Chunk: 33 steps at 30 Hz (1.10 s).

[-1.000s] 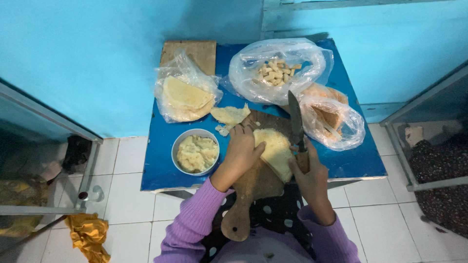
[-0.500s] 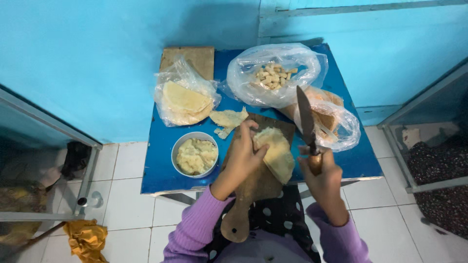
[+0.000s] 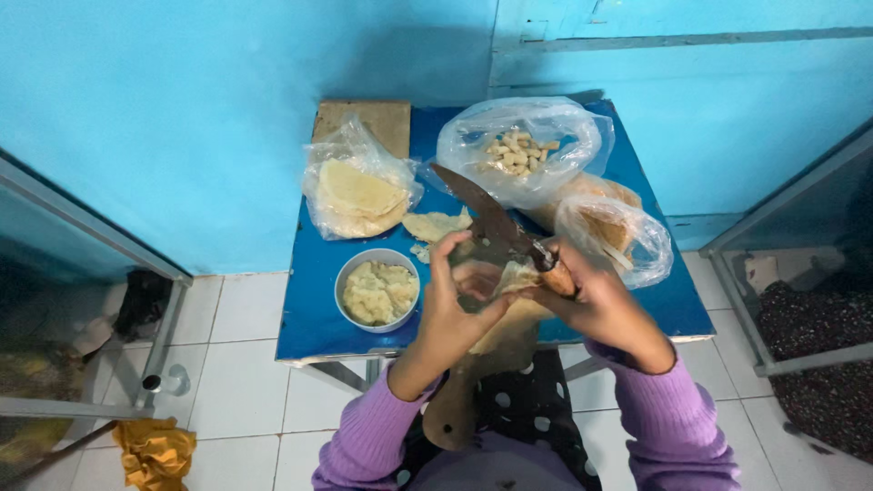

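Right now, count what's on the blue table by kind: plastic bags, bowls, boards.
Plastic bags: 3 – flatbread bag, pale-pieces bag, crumpled bag
Bowls: 1 – mash bowl
Boards: 2 – square board, paddle board
Total: 6

Knife (image 3: 486, 216) is dull dark metal with a wood grip, bags (image 3: 518, 150) thin glossy plastic, table (image 3: 314, 300) smooth painted blue.

Home kitchen corner (blue table (image 3: 327, 300), food bags (image 3: 359, 186)).
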Motion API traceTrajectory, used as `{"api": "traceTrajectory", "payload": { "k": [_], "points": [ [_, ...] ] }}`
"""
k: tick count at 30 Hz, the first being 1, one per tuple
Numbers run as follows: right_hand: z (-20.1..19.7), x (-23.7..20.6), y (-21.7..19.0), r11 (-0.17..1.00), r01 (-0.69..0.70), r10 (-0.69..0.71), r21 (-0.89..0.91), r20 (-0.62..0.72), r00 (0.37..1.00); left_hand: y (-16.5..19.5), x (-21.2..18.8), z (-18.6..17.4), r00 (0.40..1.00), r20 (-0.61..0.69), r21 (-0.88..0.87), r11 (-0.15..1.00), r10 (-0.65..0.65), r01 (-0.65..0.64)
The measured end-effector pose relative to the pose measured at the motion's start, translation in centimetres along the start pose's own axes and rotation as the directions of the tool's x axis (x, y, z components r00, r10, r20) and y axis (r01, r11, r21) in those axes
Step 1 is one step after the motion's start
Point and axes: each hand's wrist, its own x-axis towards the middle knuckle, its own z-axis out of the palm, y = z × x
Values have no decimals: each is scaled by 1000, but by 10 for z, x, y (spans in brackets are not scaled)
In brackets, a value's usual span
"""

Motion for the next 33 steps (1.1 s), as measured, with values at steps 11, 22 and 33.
{"api": "traceTrajectory", "payload": {
  "k": [11,22,33],
  "points": [
    [24,-29,48,902,-245,352,356,-277,894,16,-37,-31,985,170,297,954,-24,-28],
    [80,-48,108,906,-336,406,258,-298,864,-35,-27,-19,996,35,735,678,-84,32],
    [84,-16,99,974,-222,219,34,-361,906,-21,-23,-16,968,250,698,691,12,-189]
  ]
}}
